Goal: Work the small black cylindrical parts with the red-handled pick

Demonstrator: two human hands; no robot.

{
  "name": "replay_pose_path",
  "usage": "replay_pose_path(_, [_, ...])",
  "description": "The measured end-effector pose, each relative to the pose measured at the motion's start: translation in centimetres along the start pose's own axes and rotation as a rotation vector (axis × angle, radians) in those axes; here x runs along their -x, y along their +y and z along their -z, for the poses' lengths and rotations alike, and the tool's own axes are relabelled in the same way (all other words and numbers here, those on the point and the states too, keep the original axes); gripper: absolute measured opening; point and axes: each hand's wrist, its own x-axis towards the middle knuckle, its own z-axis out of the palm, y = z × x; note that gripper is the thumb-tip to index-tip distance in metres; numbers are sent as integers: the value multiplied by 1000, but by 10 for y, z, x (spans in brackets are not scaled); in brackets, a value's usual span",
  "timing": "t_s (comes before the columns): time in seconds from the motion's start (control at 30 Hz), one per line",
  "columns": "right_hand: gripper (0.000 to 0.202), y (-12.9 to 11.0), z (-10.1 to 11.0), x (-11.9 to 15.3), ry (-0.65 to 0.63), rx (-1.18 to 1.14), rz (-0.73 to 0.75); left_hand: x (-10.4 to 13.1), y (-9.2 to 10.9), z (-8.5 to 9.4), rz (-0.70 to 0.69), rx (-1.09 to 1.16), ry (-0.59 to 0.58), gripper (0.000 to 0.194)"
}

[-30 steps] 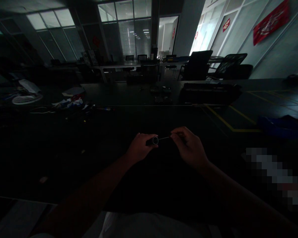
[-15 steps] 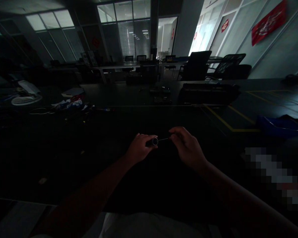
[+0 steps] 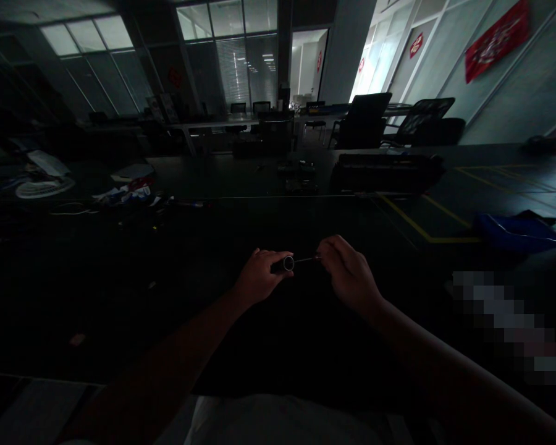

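In the dim middle of the head view, my left hand is closed around a short dark cylinder, and the cylinder's pale, ring-shaped end faces me. My right hand pinches a thin metal rod that looks like a screwdriver shaft, with a small reddish part at the fingertips. The rod runs leftward to the side of the cylinder's ringed end; whether it enters or only touches it I cannot tell. The fingers hide the rod's right end. Both hands are above the dark tabletop.
On the far left lie a white round object and crumpled bits. A long black unit and small dark parts are farther back. To the right are a blue bin and a blurred-out pale item. Chairs stand beyond.
My right hand's fingers have curled in more tightly around the rod and the hand has turned slightly. My left hand holds the cylinder as before. The whole view has shifted a little.
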Motion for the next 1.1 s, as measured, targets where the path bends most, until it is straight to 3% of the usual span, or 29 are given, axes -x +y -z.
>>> replay_pose_path(0.1, [30,-1,0,-2,13,18,-12,0,1,-1,-14,-1,-5,41])
replay_pose_path(0.27, [14,5,-4,-2,92,-68,-50,0,4,0,29,14,-2,40])
replay_pose_path(0.47, [16,7,-6,-3,117,-151,-71,-1,4,1,26,9,5,41])
replay_pose_path(0.6, [29,14,-7,-11,173,-351,-263,1,3,1,-65,-14,16,38])
replay_pose_path(0.73, [32,27,-10,-20,210,-678,-515,1,1,2,-13,-18,-1,37])
replay_pose_path(0.83, [29,28,-12,-20,246,-663,-457,-1,-1,2,6,-10,-22,39])
replay_pose_path(1.1, [28,19,-12,-10,225,-337,-232,0,1,2,23,37,-22,40])
